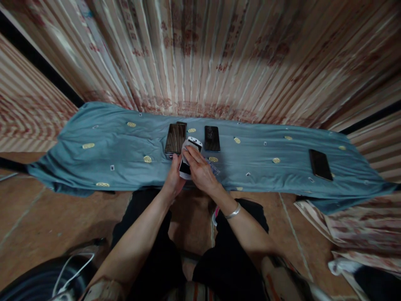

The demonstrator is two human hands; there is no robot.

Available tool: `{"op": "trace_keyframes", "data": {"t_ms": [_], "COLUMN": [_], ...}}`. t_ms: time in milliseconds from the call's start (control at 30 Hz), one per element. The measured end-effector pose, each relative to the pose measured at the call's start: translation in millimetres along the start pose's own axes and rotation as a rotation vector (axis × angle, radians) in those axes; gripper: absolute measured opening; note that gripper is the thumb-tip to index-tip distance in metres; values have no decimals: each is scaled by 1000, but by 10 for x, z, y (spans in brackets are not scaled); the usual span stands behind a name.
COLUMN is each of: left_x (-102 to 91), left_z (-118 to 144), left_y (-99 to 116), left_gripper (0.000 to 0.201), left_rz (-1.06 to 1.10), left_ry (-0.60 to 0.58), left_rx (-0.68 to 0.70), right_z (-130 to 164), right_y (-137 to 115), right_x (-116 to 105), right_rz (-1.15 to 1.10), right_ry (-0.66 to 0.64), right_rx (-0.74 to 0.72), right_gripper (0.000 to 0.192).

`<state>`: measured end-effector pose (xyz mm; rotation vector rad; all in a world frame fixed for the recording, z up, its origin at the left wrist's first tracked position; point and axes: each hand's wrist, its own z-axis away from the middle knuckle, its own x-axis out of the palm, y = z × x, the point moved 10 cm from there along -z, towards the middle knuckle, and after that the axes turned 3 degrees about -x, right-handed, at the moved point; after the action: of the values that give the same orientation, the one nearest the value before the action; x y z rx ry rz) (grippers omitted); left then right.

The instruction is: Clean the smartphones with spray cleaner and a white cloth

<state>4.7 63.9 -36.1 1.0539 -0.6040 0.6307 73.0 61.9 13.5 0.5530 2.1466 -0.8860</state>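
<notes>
Wiping the white phone (185, 168) looked underway rather than finished, to judge by how things lay. My right hand (200, 169) pressed a grey cloth (186, 146) onto the screen, its fingers close together and holding the cloth flat, while the lower screen lay uncovered. Whether that lower part had been wiped, I could not tell. The nearest dark phone (175, 139) lay at eleven o'clock from my work, with the corner of a second dark phone (183, 123) showing past its far edge. A third dark phone (212, 138) lay at two o'clock and a fourth dark phone (320, 164) well apart at three. I touched none of those four, and nothing on them told me which were done and which were left.

The white phone was held just above the near part of the blue-green sheet (119, 146), straight out at twelve from my body. My left hand (174, 179) was closed around its nearer left side. Its screen faced up, its earpiece end pointed just short of one o'clock, and its long axis ran back toward seven.
</notes>
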Motion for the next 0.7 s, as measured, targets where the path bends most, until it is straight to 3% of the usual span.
{"op": "trace_keyframes", "data": {"t_ms": [133,400,567,700], "left_x": [57,-160,-139,-182], "left_z": [-9,-19,-27,-61], "left_y": [-25,115,55,39], "left_gripper": [50,46,44,44], "left_rz": [-6,13,-3,-6], "left_ry": [-31,120,53,47], "left_rx": [7,81,72,73], "right_z": [-73,-128,-155,-147], "right_y": [98,-159,-29,-68], "right_x": [-58,66,22,18], "right_rz": [26,18,47,100], "right_ry": [26,23,74,91], "right_rx": [51,-28,-1,-16], "right_gripper": [66,58,56,52]}}
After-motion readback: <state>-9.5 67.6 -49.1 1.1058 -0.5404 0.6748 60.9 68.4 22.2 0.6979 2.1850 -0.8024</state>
